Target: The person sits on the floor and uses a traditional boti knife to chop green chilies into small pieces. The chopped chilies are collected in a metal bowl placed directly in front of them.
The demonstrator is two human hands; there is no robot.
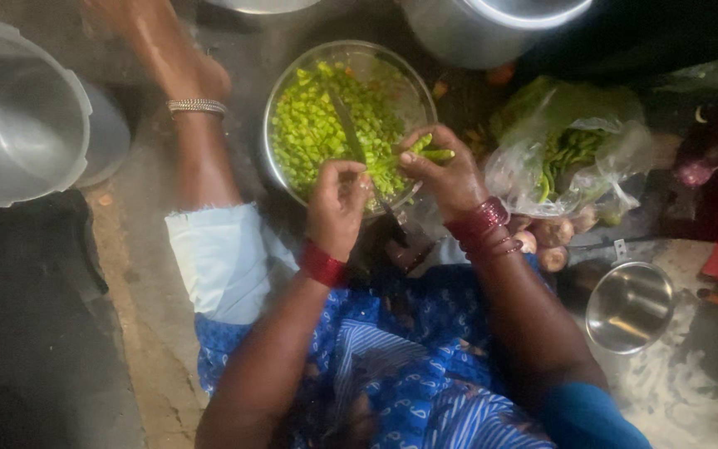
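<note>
Beans (430, 150), a small bunch of green ones, lie flat and point sideways, left to right, over the near right rim of the round bowl (280, 100). I cannot count them.

Far left on the floor (139, 274) I see one big gray pot (18, 112). Next comes one leg with one silver anklet (197, 106). Then the bowl, full of little green cut bits (326, 125). One long thin blade (351, 133) stands over it, pointing up and away from me.

My left hand (336, 204) is curled, its fingers pressed together by the blade. My right hand (446, 170) pinches the beans. Both wrists wear red bangles.

To the right I see one clear bag (567, 150) with more beans, and one small steel cup (629, 306).
</note>
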